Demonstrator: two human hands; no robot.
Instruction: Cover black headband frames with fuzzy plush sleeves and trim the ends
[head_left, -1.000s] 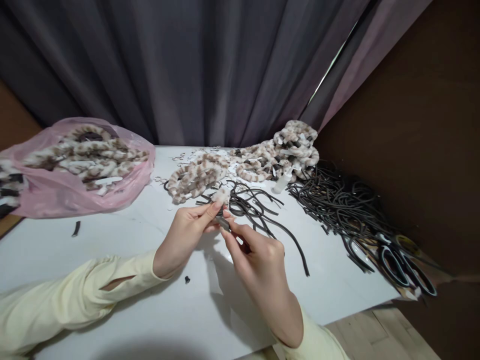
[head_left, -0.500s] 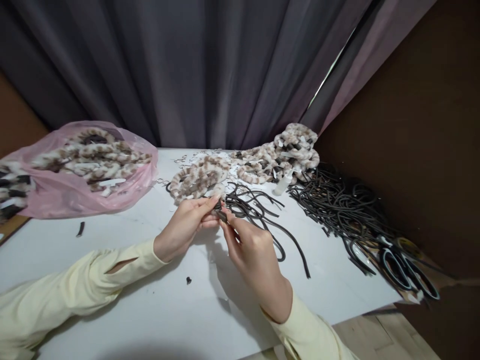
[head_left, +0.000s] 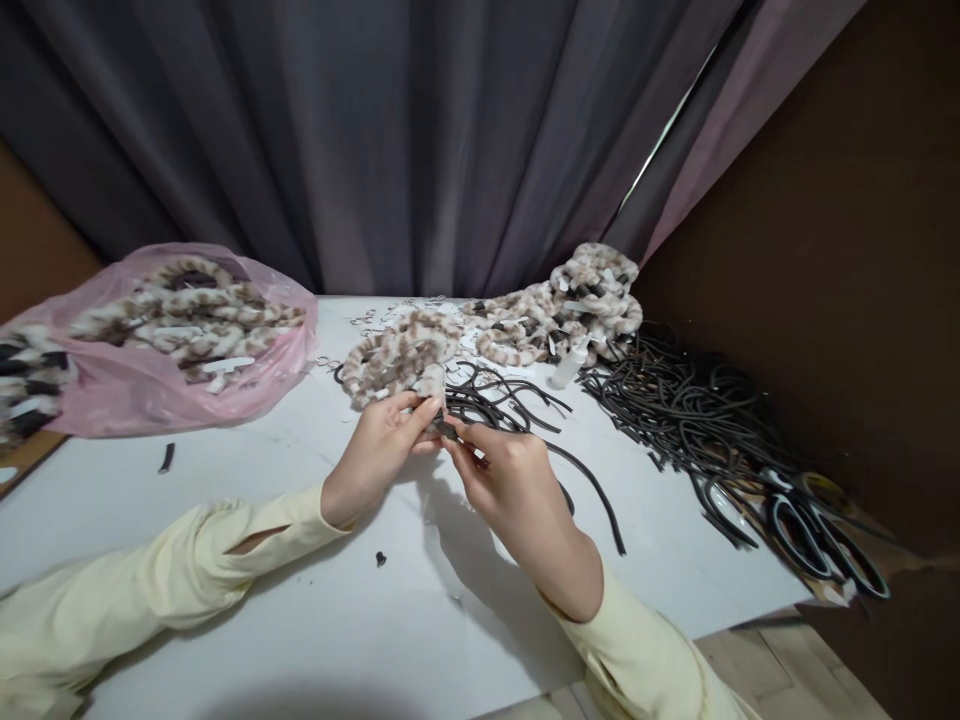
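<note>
Above the middle of the white table, my left hand and my right hand meet fingertip to fingertip. Between them is a small dark piece, which looks like the end of a black cord or a dark fabric end. My left thumb and fingers pinch it together with some pale fluffy material; my right thumb and forefinger grip its other side. Just behind the fingers lies a brown-and-white fluffy ring. Loose black cords spread out behind and under my right hand. The fingers hide much of the held piece.
At the left a pink plastic bag holds fluffy rings. More fluffy rings are piled at the back right, near a small clear bottle. A heap of black cords and scissors lie at the right edge. Black scraps dot the table.
Both hands stay together on the dark piece, shifting only slightly. The right wrist has turned a little, and the view has moved slightly.
</note>
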